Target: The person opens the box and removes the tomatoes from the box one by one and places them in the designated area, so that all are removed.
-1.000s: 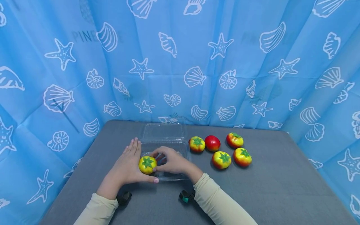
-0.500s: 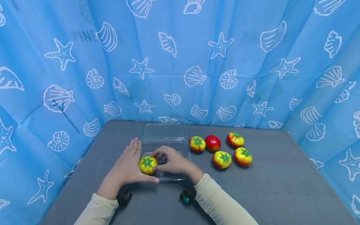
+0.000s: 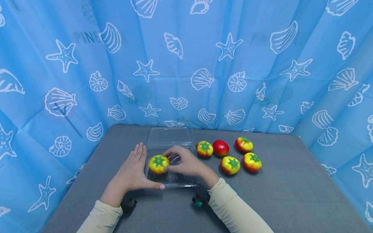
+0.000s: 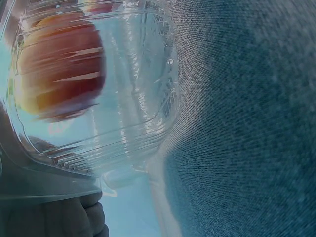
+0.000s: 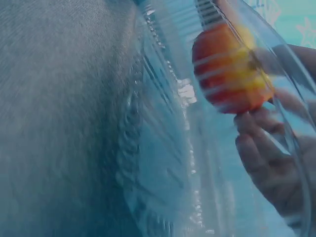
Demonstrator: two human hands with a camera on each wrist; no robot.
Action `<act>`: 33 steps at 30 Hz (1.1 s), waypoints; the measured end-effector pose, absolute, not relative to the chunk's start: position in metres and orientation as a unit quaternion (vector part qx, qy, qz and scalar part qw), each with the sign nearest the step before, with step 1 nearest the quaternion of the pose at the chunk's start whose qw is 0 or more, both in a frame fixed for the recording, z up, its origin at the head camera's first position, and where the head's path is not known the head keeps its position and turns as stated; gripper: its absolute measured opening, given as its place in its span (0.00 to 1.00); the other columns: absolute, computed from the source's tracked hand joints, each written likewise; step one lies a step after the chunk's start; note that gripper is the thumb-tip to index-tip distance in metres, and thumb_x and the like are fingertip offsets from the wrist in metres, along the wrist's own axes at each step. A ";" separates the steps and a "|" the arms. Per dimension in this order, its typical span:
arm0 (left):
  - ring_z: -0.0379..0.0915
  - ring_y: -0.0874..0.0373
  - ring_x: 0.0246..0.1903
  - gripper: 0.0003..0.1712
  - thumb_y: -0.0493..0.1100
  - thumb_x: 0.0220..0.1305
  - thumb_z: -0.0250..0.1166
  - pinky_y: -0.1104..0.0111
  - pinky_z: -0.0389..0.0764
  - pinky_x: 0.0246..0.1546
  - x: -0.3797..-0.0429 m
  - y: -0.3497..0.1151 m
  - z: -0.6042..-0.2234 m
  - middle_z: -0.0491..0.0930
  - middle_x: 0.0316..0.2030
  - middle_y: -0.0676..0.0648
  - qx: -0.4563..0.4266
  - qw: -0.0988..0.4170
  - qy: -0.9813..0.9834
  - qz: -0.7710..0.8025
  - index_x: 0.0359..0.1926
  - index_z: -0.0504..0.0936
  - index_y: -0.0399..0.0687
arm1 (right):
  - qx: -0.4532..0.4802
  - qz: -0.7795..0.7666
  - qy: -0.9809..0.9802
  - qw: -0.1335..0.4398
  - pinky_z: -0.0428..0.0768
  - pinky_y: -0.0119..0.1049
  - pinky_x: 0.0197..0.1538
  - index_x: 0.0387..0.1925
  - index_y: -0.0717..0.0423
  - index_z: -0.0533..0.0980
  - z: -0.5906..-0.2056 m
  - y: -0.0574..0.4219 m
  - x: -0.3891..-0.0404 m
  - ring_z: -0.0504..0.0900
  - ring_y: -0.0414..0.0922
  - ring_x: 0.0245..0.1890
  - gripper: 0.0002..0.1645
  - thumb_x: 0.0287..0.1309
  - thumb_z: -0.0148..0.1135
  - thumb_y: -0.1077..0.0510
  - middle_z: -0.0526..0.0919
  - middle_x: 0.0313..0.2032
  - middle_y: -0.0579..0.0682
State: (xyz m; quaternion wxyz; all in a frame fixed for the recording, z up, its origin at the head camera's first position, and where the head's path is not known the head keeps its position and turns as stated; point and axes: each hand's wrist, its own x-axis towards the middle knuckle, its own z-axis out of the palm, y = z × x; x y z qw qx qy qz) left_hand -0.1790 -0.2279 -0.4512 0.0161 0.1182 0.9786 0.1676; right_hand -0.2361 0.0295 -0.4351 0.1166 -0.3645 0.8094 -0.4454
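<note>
My right hand pinches a yellow-and-red toy tomato with a green star-shaped top. It holds the tomato over the left part of a clear plastic clamshell box, whose lid is folded back. The left hand rests along the box's left side, fingers straight and thumb stretched across the front corner. Through the box's clear wall, the left wrist view shows the tomato blurred. In the right wrist view the tomato appears at my fingertips, also through plastic.
Right of the box, several more toy tomatoes lie loose: a yellow one, a red one and others nearby. Grey cloth covers the table. A blue shell-patterned curtain hangs behind and at both sides.
The right hand has moved the tomato slightly right and away from the body, off the left palm. The left hand has kept its place.
</note>
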 end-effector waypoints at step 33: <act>0.33 0.34 0.85 0.96 0.96 0.30 0.65 0.40 0.49 0.83 -0.178 -0.227 -0.451 0.37 0.85 0.31 0.126 0.004 0.978 0.167 0.84 0.46 0.32 | -0.293 -0.546 0.784 0.032 0.87 0.45 0.60 0.62 0.49 0.79 -0.429 0.093 -0.214 0.85 0.50 0.55 0.25 0.65 0.74 0.58 0.82 0.58 0.49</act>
